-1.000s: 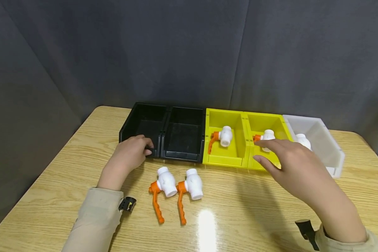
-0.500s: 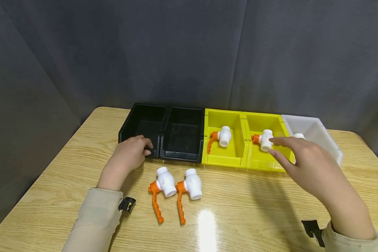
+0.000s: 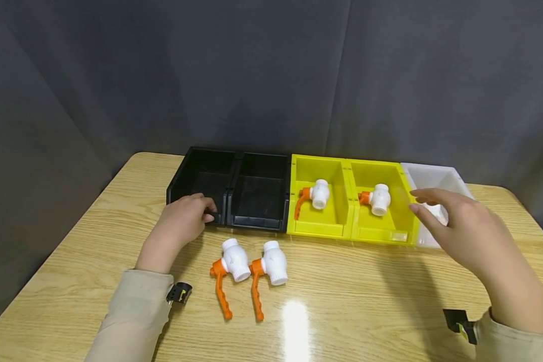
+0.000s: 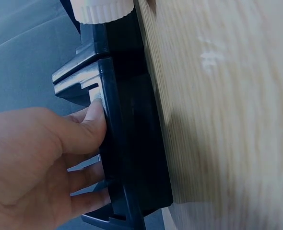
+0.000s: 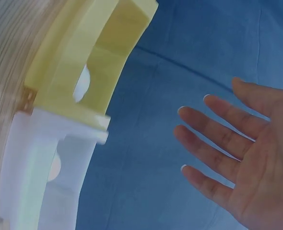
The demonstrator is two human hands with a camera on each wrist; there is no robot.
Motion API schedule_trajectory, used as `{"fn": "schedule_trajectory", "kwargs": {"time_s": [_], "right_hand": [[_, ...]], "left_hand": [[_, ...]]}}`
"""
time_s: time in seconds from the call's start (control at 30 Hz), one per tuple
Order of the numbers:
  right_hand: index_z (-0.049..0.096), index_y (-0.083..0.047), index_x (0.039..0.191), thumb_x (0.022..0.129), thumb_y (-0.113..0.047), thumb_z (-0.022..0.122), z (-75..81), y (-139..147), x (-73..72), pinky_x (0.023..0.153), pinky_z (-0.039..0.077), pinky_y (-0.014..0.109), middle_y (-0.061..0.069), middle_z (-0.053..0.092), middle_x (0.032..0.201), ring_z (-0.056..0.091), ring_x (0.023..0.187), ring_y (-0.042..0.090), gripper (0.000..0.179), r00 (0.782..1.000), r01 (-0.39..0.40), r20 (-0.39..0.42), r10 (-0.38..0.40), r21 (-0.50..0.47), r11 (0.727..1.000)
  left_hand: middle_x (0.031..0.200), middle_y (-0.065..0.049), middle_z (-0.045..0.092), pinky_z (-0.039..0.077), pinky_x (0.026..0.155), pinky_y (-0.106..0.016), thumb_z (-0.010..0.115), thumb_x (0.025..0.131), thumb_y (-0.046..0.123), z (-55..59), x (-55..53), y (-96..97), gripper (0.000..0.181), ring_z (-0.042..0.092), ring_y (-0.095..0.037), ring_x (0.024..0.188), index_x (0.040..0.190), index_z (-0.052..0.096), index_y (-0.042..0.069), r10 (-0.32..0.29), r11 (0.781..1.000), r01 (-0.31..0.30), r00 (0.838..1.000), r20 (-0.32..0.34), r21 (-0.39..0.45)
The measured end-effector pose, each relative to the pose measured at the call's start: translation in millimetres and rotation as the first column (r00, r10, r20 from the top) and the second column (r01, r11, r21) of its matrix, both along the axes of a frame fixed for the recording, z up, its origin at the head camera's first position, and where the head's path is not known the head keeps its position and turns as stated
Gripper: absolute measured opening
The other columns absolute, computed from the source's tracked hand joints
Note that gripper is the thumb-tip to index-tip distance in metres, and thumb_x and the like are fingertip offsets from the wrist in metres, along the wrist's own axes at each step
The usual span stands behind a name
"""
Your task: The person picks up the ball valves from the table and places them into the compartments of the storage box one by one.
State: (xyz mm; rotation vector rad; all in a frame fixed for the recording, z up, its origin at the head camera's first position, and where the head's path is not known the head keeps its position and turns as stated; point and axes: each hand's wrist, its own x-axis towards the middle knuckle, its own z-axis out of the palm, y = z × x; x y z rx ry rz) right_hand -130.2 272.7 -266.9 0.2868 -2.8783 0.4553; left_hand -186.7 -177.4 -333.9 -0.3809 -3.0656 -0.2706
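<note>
My left hand (image 3: 181, 221) holds the front lip of the leftmost black bin (image 4: 132, 134), thumb on the rim and fingers reaching over it. My right hand (image 3: 472, 229) hovers over the white bin (image 5: 17, 167), fingers loosely spread with nothing between them. Beneath it a white valve (image 3: 441, 213) in that bin is partly hidden. Two white ball valves with orange handles, a left one (image 3: 235, 261) and a right one (image 3: 274, 264), lie side by side on the table. Each yellow bin has one such valve: the left bin's valve (image 3: 320, 194), the right bin's valve (image 3: 380, 200).
The bins stand in a row along the back of the wooden table (image 3: 335, 291): another black bin (image 3: 259, 222), the left yellow bin (image 3: 319, 230), the right yellow bin (image 3: 375, 168), then the white one. A dark grey curtain (image 3: 253, 75) hangs behind them.
My right hand has moved right, from over the right yellow bin to over the white bin, uncovering the right yellow bin's valve. The left hand has stayed on the black bin.
</note>
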Motion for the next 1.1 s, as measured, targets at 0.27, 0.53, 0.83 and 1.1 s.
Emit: {"fn": "schedule_trajectory", "kwargs": {"time_s": [0.27,0.53,0.83,1.1], "right_hand": [[0.06,-0.007,0.132,0.103,-0.043,0.049,-8.5,29.9,-9.6,0.072,0.042,0.059,0.024,0.063,0.122,0.059,0.096,0.045,0.047,0.996,0.071,0.049,-0.071,0.002,0.997],[0.058,-0.003,0.132,0.104,-0.043,0.048,-18.5,51.9,-18.1,0.071,0.043,0.059,0.028,0.063,0.118,0.058,0.095,0.046,0.05,0.993,0.084,0.079,-0.083,-0.004,0.996],[0.054,0.006,0.131,0.103,-0.037,0.054,-29.9,64.9,-25.6,0.076,0.043,0.063,0.034,0.061,0.115,0.055,0.102,0.054,0.052,0.987,0.055,0.15,-0.057,0.017,0.998],[0.058,0.004,0.126,0.089,-0.026,0.075,-45.9,73.8,-31.8,0.074,0.046,0.055,0.03,0.064,0.11,0.059,0.098,0.048,0.05,0.98,-0.003,0.199,0.008,-0.024,1.0]], "left_hand": [[0.097,-0.008,0.065,0.053,0.079,-0.049,0.069,0.094,0.013,0.7,0.2,-1.1,0.015,0.062,-0.03,0.089,0.107,0.072,0.007,0.001,1.0,-0.002,1.0,0.019,0.003],[0.098,-0.009,0.065,0.052,0.08,-0.049,0.069,0.094,0.014,1.0,-0.2,-0.7,0.016,0.062,-0.03,0.088,0.108,0.071,0.007,0.007,1.0,-0.007,1.0,0.028,0.004],[0.096,-0.008,0.064,0.052,0.079,-0.048,0.069,0.094,0.014,1.3,0.0,-1.0,0.015,0.061,-0.028,0.086,0.108,0.072,0.008,0.009,1.0,-0.01,0.999,0.035,0.017],[0.094,-0.007,0.064,0.052,0.079,-0.047,0.069,0.093,0.014,0.4,-0.4,-1.2,0.014,0.061,-0.027,0.085,0.106,0.072,0.008,0.015,1.0,-0.015,0.999,0.029,0.016]]}}
